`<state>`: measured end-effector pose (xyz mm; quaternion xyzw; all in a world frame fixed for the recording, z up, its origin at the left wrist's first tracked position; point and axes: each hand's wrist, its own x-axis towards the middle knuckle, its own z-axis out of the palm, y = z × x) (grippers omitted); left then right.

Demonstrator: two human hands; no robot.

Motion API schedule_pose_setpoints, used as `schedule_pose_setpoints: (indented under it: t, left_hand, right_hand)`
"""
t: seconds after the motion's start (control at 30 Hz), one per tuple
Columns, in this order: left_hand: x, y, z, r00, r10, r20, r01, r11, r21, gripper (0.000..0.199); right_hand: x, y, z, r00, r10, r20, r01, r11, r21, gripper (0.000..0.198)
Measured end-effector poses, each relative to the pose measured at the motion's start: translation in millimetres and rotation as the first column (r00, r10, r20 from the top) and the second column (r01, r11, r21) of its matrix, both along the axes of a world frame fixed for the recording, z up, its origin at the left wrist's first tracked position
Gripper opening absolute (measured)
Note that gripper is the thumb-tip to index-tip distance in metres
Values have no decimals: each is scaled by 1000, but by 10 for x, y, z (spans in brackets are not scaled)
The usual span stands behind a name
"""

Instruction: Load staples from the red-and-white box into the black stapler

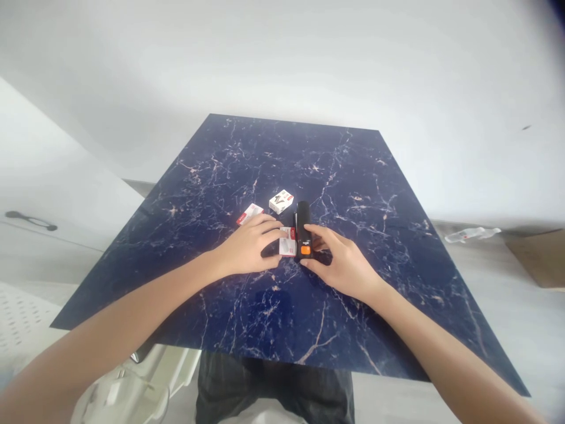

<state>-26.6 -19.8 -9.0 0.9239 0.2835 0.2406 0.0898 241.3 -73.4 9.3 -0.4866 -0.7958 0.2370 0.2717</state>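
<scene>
1. Resting on the dark blue marbled desk point(265, 330), the left hand point(247, 250) has its fingers together on a small white-and-red box point(288, 241).
2. The right hand point(342, 265) has its fingers clamped on the near end of a black stapler point(303, 229) with an orange patch, just beside that box.
3. Three small boxes show: the held one, a red-and-white box point(249, 214) and a white box point(281, 201) with black print.
4. All printing is too small to read.
</scene>
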Motion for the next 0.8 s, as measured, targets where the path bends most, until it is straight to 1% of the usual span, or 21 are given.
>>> schedule_pose_setpoints:
  t: [0.1, 0.2, 0.37, 0.47, 0.57, 0.63, 0.7, 0.8]
  left_hand:
    - [10, -13, -11, 1000, -5, 3, 5, 1000, -24, 44]
    - [-1, -23, -5, 1000, -2, -10, 2, 1000, -22, 46]
    - [-135, 58, 129, 999, 24, -47, -22, 999, 43, 53]
    - [-157, 98, 167, 998, 48, -34, -47, 998, 39, 56]
    - [-17, 43, 87, 999, 26, -22, -25, 999, 32, 52]
    - [123, -22, 3, 1000, 14, -4, -13, 999, 40, 42]
    - [241, -76, -58, 999, 30, 16, -30, 999, 35, 36]
    - [291, -106, -49, 999, 46, 22, -47, 999, 20, 35]
  right_hand:
    - [22, 0, -8, 1000, -7, 0, 7, 1000, 1, 65]
    - [52, 15, -27, 999, -21, 36, 20, 999, 40, 65]
    - [66, 12, -56, 993, -43, 111, 32, 994, 106, 65]
    - [33, 5, -82, 990, -73, 122, 57, 990, 128, 67]
    - [4, 12, -109, 990, -79, 114, 61, 986, 153, 67]
    - [-3, 22, -121, 991, -78, 105, 60, 983, 171, 66]
    - [-3, 30, -126, 992, -78, 100, 58, 980, 189, 65]
    - [4, 36, -123, 992, -65, 107, 42, 978, 204, 65]
